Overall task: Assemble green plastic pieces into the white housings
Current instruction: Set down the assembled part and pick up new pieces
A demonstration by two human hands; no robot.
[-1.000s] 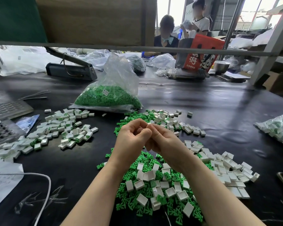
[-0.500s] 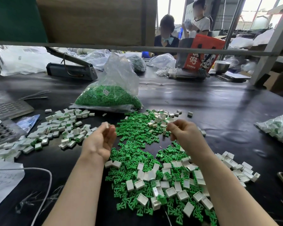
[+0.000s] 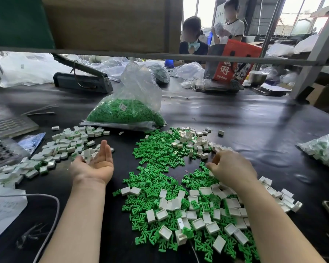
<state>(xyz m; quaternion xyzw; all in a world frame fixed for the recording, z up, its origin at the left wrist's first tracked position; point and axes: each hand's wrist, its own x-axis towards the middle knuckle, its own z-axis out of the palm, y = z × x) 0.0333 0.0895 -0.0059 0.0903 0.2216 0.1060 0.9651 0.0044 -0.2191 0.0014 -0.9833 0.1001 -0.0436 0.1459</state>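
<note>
Hands are now lying apart, having split since a second ago: the left hand point(image 3: 95, 164) is lying palm-up, fingers wide and empty, beside the finished pile point(image 3: 65, 145) at left, suggesting a fresh drop. The right hand point(image 3: 232, 168) is reaching down, fingers curling onto green pieces point(image 3: 156, 154) and white housings point(image 3: 198, 143); grip unclear.
</note>
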